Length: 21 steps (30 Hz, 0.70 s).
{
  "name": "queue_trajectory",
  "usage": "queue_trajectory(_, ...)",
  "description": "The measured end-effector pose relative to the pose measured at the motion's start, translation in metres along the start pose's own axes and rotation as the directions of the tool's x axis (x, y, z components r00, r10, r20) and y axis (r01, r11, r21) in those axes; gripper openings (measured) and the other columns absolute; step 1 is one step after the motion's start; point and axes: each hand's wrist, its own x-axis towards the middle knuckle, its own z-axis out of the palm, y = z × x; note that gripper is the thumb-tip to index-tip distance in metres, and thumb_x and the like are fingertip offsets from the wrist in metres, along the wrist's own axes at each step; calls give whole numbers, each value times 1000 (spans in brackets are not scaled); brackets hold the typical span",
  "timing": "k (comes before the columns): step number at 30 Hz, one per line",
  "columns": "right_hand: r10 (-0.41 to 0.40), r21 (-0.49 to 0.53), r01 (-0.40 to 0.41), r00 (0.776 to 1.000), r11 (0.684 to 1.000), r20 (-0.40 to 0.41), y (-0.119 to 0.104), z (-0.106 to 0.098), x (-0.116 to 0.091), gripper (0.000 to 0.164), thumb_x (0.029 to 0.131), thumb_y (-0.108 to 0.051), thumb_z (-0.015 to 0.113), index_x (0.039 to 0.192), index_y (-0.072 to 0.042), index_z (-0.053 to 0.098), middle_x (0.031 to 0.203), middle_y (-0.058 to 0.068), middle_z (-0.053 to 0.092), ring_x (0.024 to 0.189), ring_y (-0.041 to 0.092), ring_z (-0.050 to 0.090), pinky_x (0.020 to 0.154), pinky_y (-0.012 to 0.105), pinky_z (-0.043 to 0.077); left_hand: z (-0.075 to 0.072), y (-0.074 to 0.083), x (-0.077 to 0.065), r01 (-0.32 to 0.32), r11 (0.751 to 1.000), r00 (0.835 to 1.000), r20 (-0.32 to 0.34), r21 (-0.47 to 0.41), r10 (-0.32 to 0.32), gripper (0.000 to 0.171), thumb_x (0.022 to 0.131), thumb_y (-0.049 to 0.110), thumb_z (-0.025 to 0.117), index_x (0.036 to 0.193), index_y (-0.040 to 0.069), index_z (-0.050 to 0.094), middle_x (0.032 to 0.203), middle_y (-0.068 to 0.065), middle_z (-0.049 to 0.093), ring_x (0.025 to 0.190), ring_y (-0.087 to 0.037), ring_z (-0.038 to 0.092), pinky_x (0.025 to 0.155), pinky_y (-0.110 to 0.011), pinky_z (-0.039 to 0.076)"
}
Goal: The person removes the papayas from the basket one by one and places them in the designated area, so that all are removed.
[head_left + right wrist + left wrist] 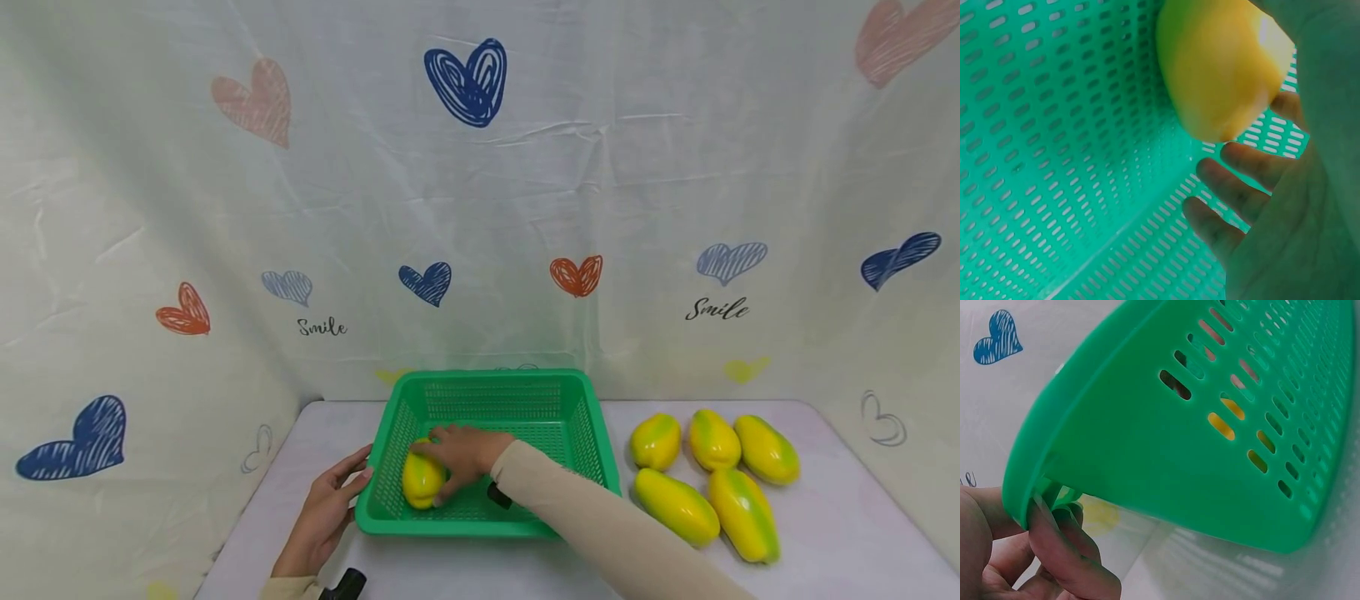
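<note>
A green plastic basket (491,527) with slotted walls stands on the table. My left hand (324,512) grips its left rim, thumb on top and fingers curled beneath, as the left wrist view shows. Inside, one glossy yellow papaya (420,479) with a green patch lies by the left wall. Over its right side is my right hand (467,454), thumb toward the near end and fingers toward the far end. In the right wrist view several fingers (1244,190) are spread and fairly straight beside the papaya (1222,69), and one fingertip appears to touch it.
Several more yellow-green papayas (678,507) lie grouped on the white table (832,517) to the right of the basket. A pale curtain (525,200) printed with hearts hangs behind the table and along its left side.
</note>
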Motion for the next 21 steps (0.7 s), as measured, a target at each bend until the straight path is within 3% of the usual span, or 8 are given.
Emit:
queue_trajectory(8,-2,-4,2,999,1000,-33,-6,4,6,78,91,-52,81,157,-32,46,147,0,53,124,16,55,102,29,51,0,1,0,5,1000,1000,3,-9,-5,52,111,13,56,160,3,43,149,-21,41,101,-14,61,78,-27,59)
queue_trajectory(14,-5,105,6,1000,994,-9,-9,4,6,73,90,-47,84,151,-34,47,142,1,54,112,15,54,94,28,51,1,1,0,8,1000,1000,4,-10,-8,52,111,14,57,160,4,44,149,-20,41,102,-14,61,79,-27,60)
queue_trajectory(21,-21,193,9,998,981,56,-9,6,7,74,89,-45,85,154,-39,49,146,-1,52,117,16,53,93,33,51,1,1,1,6,1000,1000,-1,-10,-6,53,110,14,57,160,3,44,148,-21,41,103,-14,61,81,-27,60)
